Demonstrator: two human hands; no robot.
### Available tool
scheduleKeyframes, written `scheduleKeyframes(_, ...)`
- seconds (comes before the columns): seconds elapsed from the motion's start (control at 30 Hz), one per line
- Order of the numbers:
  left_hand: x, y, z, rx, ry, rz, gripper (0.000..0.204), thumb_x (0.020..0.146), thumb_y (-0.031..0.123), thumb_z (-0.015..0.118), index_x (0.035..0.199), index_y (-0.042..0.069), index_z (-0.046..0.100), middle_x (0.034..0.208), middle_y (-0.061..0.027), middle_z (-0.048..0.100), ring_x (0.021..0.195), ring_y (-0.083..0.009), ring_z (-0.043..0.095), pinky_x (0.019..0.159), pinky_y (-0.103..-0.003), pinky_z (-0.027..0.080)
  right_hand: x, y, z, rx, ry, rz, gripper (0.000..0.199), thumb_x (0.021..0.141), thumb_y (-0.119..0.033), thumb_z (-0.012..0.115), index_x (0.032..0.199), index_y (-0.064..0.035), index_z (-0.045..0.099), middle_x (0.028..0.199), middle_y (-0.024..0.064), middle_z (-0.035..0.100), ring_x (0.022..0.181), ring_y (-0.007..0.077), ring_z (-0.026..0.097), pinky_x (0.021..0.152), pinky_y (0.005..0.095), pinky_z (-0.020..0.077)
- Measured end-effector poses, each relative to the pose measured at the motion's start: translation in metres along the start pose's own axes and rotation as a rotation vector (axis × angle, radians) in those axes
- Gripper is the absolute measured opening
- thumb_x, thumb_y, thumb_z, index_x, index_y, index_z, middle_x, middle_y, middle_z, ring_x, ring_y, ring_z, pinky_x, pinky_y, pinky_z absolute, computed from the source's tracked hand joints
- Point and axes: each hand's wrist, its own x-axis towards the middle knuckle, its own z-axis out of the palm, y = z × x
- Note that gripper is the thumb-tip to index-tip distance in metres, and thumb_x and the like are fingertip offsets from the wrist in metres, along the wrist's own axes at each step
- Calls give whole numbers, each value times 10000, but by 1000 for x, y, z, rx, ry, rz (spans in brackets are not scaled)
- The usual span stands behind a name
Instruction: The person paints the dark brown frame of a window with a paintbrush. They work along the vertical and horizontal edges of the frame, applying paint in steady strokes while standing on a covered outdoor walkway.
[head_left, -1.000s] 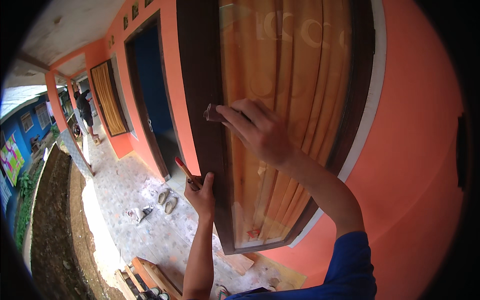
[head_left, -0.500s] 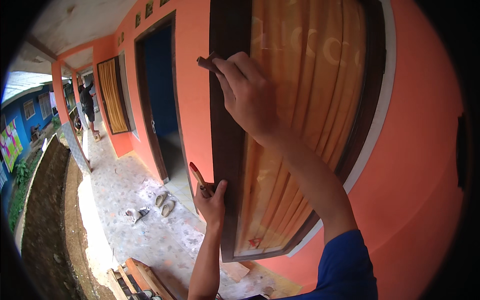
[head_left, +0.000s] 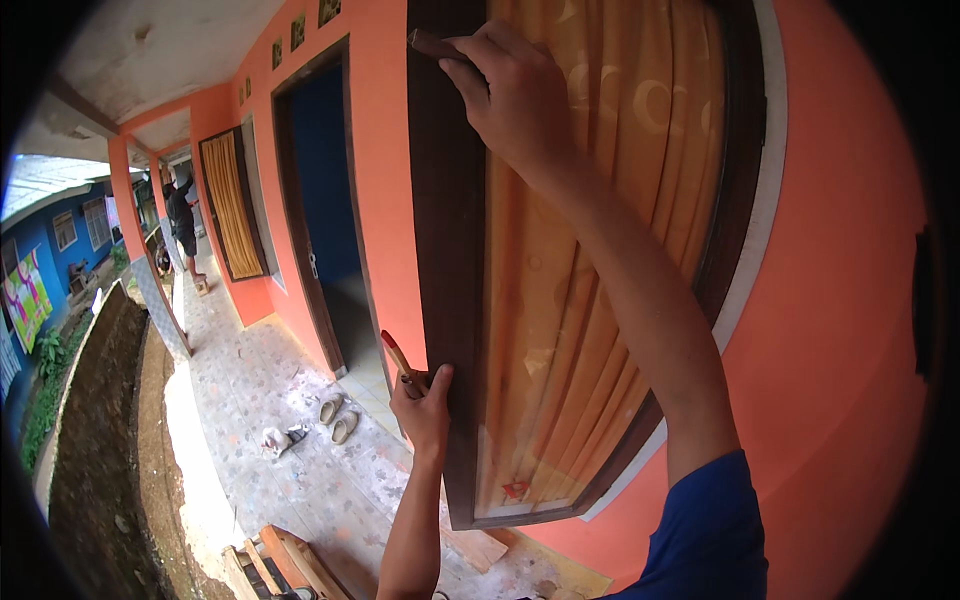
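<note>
Our right hand pinches folded brown sheet, probably sandpaper though small and blurred, between thumb and fingers at upper outer edge of dark wooden window sash; folding, we judge, keeps it stiff. Our left hand curls around red-tipped wooden handle, thumb by sash edge lower down, placed to steady swung-out panel without setting handle aside.
</note>
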Motion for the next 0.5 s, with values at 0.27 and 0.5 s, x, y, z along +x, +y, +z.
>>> scheduleKeyframes(0.27,1,2,-1,-87,49,-34,357,800,178,836,760,47,507,624,67,384,570,-49,323,507,-250,262,-110,-82,-18,138,-289,-235,173,817,-138,731,980,-94,691,857,4,561,760,173,590,693,345,423)
scheduleKeyframes(0.5,3,-3,6,-78,56,-53,392,781,197,858,736,40,502,608,70,360,568,-52,289,509,-250,235,32,7,-2,23,-482,46,348,854,-274,702,1101,-94,535,1054,75,455,962,238,485,860,416,335)
